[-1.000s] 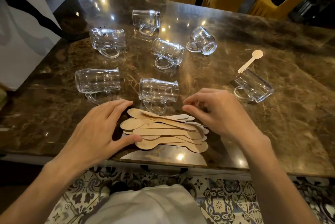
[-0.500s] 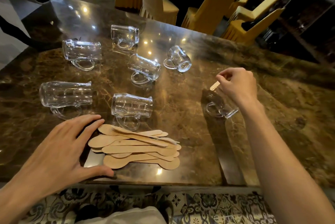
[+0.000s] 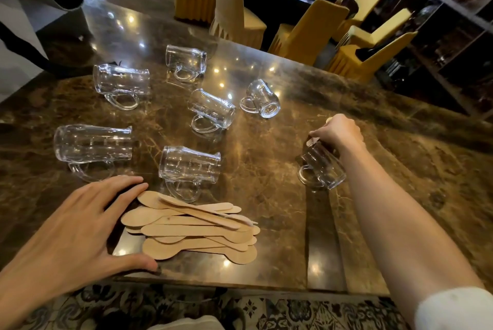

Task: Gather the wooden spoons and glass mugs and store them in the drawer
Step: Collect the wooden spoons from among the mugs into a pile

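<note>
Broadly, a dark marble table fills the view, and everything here is placed from the pile of wooden spoons lying flat at its near edge. Far beyond the pile, past the table's far edge, stand yellow-covered chairs. On the near side of the pile, below the table edge, patterned floor tiles show.

The left hand lies flat on the table just left of the pile. Its fingers are spread, with the fingertips at the pile's left end and the thumb reaching along its near side. The right hand is beyond and to the right of the pile, well apart from it, with its fingers curled.

Seven glass mugs lie on their sides. The nearest mug is just beyond the pile, its handle just beside the spoons. Beyond and left of the pile are a long mug and a second. Straight beyond it are three more. The lone mug lies to the pile's right, directly under the right hand; whether they touch I cannot tell.

In the pile, the spoons overlap with bowls and handles pointing left and right. The right hand pinches a single spoon; only its pale tip shows.
</note>
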Action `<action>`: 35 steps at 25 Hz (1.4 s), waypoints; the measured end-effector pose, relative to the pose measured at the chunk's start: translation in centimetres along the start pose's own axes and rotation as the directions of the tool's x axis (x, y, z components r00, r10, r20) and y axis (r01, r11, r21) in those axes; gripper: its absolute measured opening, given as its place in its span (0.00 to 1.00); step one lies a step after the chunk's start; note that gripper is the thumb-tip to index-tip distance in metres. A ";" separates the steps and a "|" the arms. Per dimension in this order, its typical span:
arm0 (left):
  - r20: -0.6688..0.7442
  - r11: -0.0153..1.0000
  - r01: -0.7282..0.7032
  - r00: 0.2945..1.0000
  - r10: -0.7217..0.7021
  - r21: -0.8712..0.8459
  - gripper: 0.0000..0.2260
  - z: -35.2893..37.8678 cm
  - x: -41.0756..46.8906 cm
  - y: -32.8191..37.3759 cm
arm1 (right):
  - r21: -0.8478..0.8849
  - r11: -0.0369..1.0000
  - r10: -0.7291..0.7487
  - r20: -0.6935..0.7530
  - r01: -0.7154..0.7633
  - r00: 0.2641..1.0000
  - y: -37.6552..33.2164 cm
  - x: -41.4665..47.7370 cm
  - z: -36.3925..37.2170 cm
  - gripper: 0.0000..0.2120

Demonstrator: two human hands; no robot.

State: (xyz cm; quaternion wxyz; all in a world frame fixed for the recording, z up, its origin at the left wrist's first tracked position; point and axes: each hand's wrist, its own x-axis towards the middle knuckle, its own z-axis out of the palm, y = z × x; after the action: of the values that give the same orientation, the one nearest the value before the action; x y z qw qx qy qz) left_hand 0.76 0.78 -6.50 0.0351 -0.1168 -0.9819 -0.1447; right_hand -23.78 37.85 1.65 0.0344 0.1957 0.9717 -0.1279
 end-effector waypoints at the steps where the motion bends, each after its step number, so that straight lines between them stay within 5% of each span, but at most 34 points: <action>1: -0.004 1.000 0.000 1.000 0.000 -0.001 0.51 0.0 0.1 0.1 | 0.013 1.000 0.024 -0.004 -0.024 1.000 -0.1 0.4 -0.3 0.19; 10: 0.005 1.000 -0.003 1.000 0.003 0.014 0.51 -0.5 0.3 0.6 | 0.282 0.939 0.159 0.146 -0.195 0.976 -0.3 0.8 -0.3 0.12; 16: 0.006 0.999 -0.025 1.000 0.025 0.041 0.50 -1.2 1.3 1.8 | 0.410 0.909 -0.032 -0.098 0.069 0.995 -1.4 1.0 -2.6 0.02; 22: 0.018 0.998 -0.018 1.000 0.017 0.067 0.50 -1.8 1.3 2.0 | 0.482 0.761 -0.363 -0.240 0.435 0.901 -3.7 -4.9 -4.9 0.11; 28: 0.034 0.998 -0.010 0.999 0.008 0.054 0.50 -1.6 0.5 1.9 | 0.488 0.653 -0.616 -0.102 0.579 0.781 -4.4 -13.4 -3.0 0.10; 35: 0.013 0.999 -0.013 1.000 0.012 0.039 0.50 -1.7 0.4 1.7 | 0.428 0.637 -0.727 0.057 0.641 0.684 -3.2 -19.9 1.5 0.09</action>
State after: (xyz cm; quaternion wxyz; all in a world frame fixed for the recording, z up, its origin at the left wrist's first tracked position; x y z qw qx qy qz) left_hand 0.85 2.00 -4.38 0.0319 -0.1233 -0.9840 -0.1247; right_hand -6.65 27.19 3.27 0.0542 -0.2025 0.9186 -0.3350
